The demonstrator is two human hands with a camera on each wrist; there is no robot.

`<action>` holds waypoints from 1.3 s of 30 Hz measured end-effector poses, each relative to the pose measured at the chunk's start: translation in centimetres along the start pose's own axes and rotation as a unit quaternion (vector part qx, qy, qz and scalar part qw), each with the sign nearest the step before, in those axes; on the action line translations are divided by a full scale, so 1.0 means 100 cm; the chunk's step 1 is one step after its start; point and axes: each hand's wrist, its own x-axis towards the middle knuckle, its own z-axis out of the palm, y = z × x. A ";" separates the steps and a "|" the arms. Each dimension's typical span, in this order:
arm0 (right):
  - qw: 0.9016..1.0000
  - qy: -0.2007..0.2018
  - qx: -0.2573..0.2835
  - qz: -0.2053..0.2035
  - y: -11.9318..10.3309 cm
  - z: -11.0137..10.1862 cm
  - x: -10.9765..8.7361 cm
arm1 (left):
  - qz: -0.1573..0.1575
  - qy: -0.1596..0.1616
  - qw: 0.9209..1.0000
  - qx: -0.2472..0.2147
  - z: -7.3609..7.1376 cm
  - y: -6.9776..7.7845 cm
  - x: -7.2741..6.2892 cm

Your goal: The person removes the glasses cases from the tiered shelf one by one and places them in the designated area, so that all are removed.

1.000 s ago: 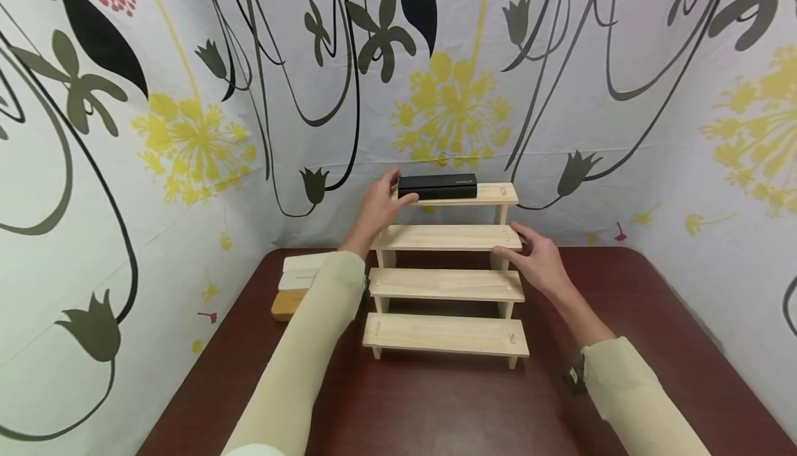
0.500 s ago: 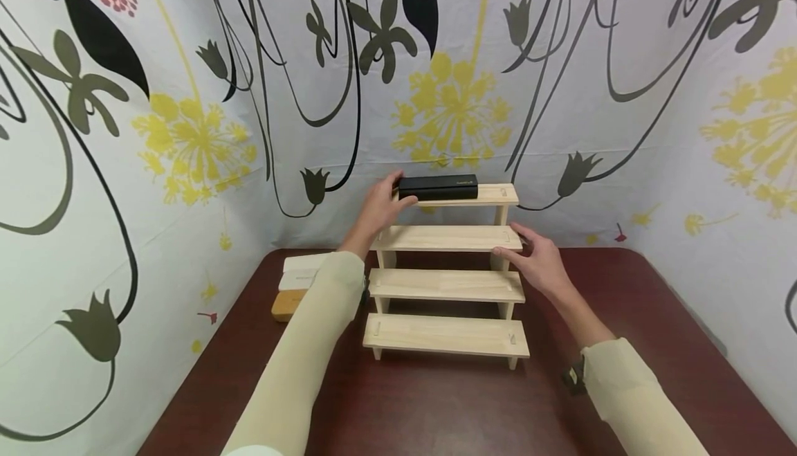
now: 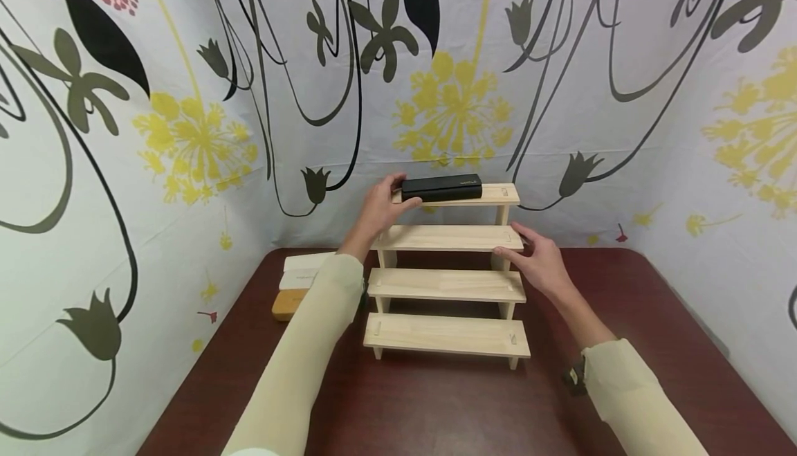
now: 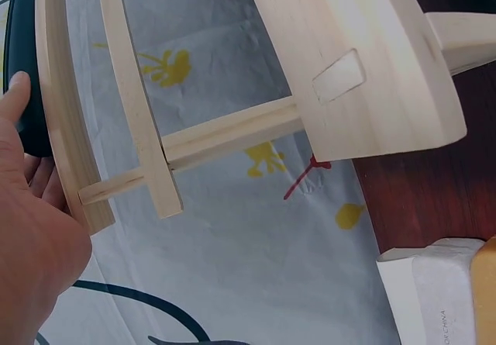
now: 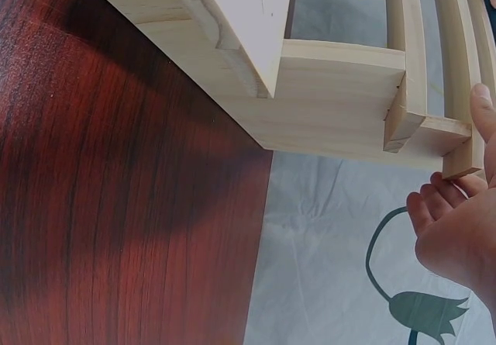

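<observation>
A tiered wooden shelf stand (image 3: 448,335) stands upright on the table. On its top tier lies a long black case (image 3: 442,188) with small lettering near its right end. My left hand (image 3: 378,208) holds the case's left end, thumb in front and fingers behind; the left wrist view shows the thumb on the case (image 4: 29,128). My right hand (image 3: 540,260) grips the right end of the tier below, thumb at the front and fingers around the far side. In the right wrist view its fingers curl by the board's end (image 5: 463,161).
To the left of the stand, white boxes (image 3: 297,279) and a tan box (image 3: 288,305) lie on the dark red table (image 3: 436,400), partly behind my left sleeve. A flower-printed cloth (image 3: 299,138) hangs close behind the stand and along both sides.
The black case has shifted slightly to the right along the top tier, with my left hand moving along with it. My right hand stays where it was.
</observation>
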 end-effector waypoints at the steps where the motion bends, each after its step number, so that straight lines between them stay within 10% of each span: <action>1: 1.000 0.000 0.000 0.000 0.000 0.000 0.000 | -0.002 -0.003 1.000 0.002 0.000 0.000 -0.001; 39: 1.000 -0.001 0.003 0.002 -0.001 0.000 -0.001 | 0.046 0.030 0.998 0.039 0.004 -0.002 -0.012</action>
